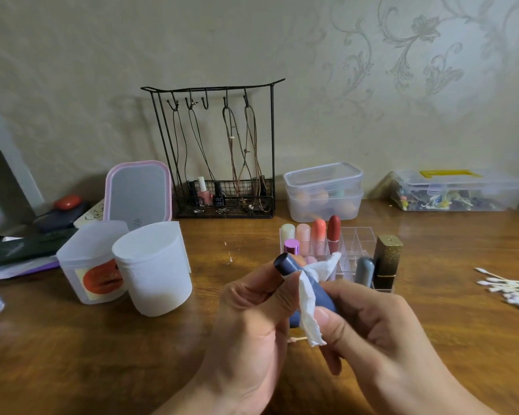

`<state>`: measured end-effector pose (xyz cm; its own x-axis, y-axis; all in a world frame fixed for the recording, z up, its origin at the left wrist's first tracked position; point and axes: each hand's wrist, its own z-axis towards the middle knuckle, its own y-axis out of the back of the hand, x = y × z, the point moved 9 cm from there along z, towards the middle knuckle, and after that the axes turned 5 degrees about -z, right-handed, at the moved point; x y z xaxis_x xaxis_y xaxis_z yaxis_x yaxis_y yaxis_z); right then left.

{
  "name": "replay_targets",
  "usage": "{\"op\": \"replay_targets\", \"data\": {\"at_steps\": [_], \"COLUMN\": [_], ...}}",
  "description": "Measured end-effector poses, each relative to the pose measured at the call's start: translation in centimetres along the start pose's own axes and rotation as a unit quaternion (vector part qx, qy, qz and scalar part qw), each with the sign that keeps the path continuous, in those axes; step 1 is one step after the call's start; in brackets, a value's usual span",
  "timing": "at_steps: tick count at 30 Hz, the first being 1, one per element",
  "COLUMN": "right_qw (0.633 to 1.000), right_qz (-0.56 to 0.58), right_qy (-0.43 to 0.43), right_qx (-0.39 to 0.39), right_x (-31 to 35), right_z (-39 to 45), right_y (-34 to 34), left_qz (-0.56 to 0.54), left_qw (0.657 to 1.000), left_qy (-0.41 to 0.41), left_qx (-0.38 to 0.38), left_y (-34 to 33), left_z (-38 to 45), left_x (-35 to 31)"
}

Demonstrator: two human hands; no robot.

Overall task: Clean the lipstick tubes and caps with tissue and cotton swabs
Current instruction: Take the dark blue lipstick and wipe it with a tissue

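A dark blue lipstick tube (288,265) points up and to the left above the table. My left hand (249,327) grips it near its upper end. My right hand (378,327) pinches a crumpled white tissue (307,298) around the tube's lower part. Behind the hands stands a clear acrylic lipstick organizer (360,238) with several lipsticks: cream, pink, coral and red (333,232) ones at the back, a purple cap (292,246), a grey tube (365,271) and a tall gold-and-black tube (387,262). Cotton swabs (510,290) lie in a pile at the right.
Two white plastic tubs (153,268) stand at the left, with a pink-framed mirror (138,193) behind them. A black wire jewellery rack (222,163) is at the back wall, stacked clear boxes (324,190) and a lidded box (456,190) to its right. One swab (295,339) lies under my hands.
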<state>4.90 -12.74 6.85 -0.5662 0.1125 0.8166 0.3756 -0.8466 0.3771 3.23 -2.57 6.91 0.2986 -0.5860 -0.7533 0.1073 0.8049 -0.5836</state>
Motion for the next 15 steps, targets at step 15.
{"op": "replay_targets", "data": {"at_steps": [15], "right_qw": [0.827], "right_qz": [0.473], "right_qy": [-0.164], "right_qx": [0.258], "right_x": [-1.0], "right_z": [-0.8], "right_y": [-4.3], "left_qz": [-0.014], "left_qw": [0.998], "left_qy": [0.013], "left_qx": [0.068], "left_y": [-0.7], "left_z": [-0.1], "left_x": [0.0]}}
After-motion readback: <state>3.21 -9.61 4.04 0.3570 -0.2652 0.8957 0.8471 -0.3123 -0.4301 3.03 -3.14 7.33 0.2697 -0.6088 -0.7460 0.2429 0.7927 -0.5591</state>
